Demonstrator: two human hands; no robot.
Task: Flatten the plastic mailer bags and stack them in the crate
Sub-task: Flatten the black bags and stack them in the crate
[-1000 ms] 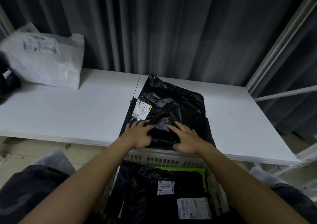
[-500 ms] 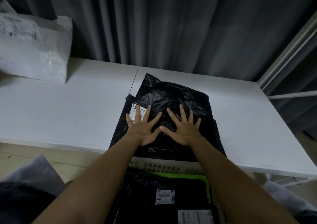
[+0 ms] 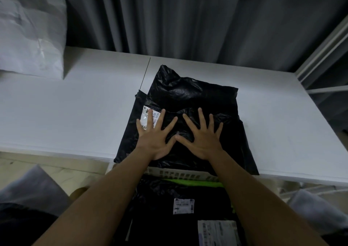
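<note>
A black plastic mailer bag (image 3: 190, 95) lies on the white table (image 3: 66, 114), its near edge hanging over the table's front. My left hand (image 3: 155, 136) presses flat on it with fingers spread, partly covering its white label (image 3: 146, 116). My right hand (image 3: 202, 136) presses flat beside it, fingers spread too, thumbs almost touching. Below the table edge stands a white slotted crate (image 3: 180, 174) holding black mailer bags (image 3: 169, 198) with white labels and a green one (image 3: 194, 182) at the back.
A large white mailer bag (image 3: 32, 44) sits at the table's far left. Dark curtains hang behind the table. A white metal frame (image 3: 320, 53) rises at the right. Grey fabric shows at the lower left and lower right corners.
My hands slid forward from the bag's near edge onto its middle and spread their fingers flat. The bag looks flatter under them.
</note>
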